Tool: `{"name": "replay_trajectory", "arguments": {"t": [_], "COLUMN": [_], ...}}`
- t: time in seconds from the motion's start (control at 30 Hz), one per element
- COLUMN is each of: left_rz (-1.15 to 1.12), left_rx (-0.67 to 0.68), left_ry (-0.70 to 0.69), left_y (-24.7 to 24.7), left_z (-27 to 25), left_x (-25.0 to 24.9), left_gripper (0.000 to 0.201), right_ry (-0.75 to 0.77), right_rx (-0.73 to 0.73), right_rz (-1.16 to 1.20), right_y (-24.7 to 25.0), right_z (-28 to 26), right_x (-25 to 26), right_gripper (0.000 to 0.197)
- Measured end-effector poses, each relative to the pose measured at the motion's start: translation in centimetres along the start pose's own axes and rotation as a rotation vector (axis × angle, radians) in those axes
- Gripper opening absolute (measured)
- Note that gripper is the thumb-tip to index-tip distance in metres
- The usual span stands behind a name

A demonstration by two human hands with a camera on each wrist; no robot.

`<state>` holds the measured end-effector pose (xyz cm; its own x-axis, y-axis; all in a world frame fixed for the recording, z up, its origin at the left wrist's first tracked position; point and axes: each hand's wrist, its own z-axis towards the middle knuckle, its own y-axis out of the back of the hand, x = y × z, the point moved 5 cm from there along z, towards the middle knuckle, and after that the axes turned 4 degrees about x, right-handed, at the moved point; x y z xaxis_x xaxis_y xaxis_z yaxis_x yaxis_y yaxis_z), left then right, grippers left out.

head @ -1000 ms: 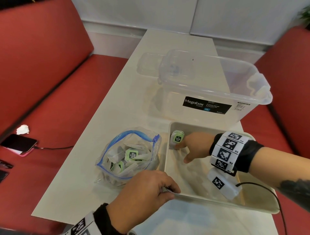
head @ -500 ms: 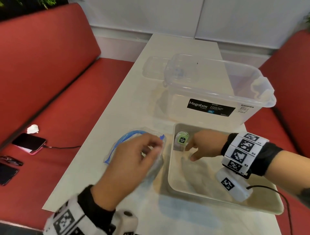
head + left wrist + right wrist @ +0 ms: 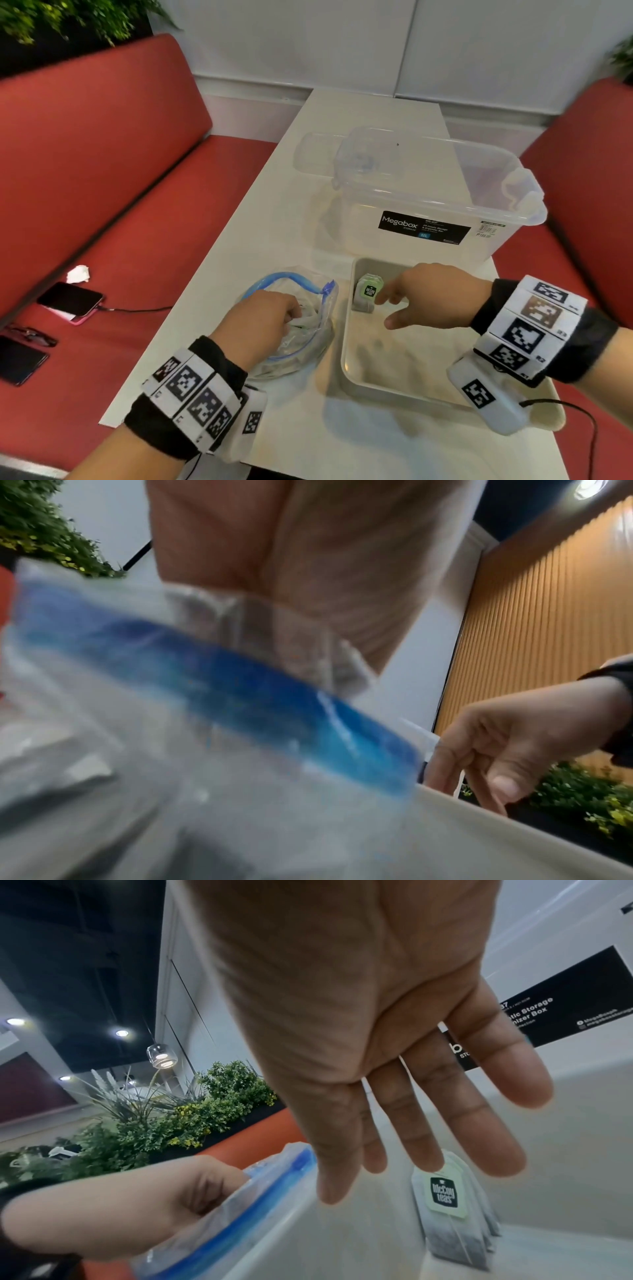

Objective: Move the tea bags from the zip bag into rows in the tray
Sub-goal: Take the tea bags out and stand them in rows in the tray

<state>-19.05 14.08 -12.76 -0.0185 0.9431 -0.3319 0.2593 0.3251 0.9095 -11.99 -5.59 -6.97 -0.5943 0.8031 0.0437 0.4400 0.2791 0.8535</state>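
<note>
— What's in the clear blue-zippered zip bag [image 3: 310, 329]?
— Tea bags; the left hand [image 3: 255, 325] reaches inside, grip hidden.
— And the beige plastic tray [image 3: 383, 383]?
— Green-tagged tea bags [image 3: 367, 295] stand in its far-left corner, right hand [image 3: 430, 294] spread beside them.

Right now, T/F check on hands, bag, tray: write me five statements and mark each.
1. The left hand reaches into the zip bag. True.
2. The right hand grips a tea bag. False: its fingers are straight and hold nothing.
3. Tea bags stand at the tray's far left corner. True.
4. The tray sits inside the clear storage box. False: it sits on the table, in front of the box.
5. The zip bag lies to the right of the tray. False: it lies to its left.
</note>
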Motion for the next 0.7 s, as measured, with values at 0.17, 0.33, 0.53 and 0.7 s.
{"name": "replay_trajectory", "arguments": {"t": [0.17, 0.33, 0.53, 0.7], "left_rz": [-0.183, -0.325, -0.488, -0.546], "left_rx": [-0.261, -0.385, -0.397, -0.391], "left_ry": [0.003, -0.041, -0.189, -0.207], "left_y": [2.8, 6.2, 6.9, 6.6], "left_z": [-1.0, -2.1, -2.9, -2.9], "left_x": [0.4, 0.2, -2.3, -3.2], "left_gripper": [0.019, 0.022, 0.033, 0.036], "right_ry": [0.024, 0.118, 0.312, 0.34], "right_rx": [-0.051, -0.224, -0.404, -0.297], "right_rz": [0.007, 0.111, 0.479, 0.655], "right_y": [0.9, 2.7, 4.1, 3.6], "right_z": [-1.0, -1.1, -0.1, 0.4], "right_x": [0.6, 2.2, 5.0, 5.4], "right_gripper": [0.044, 0.029, 0.022, 0.025]}}
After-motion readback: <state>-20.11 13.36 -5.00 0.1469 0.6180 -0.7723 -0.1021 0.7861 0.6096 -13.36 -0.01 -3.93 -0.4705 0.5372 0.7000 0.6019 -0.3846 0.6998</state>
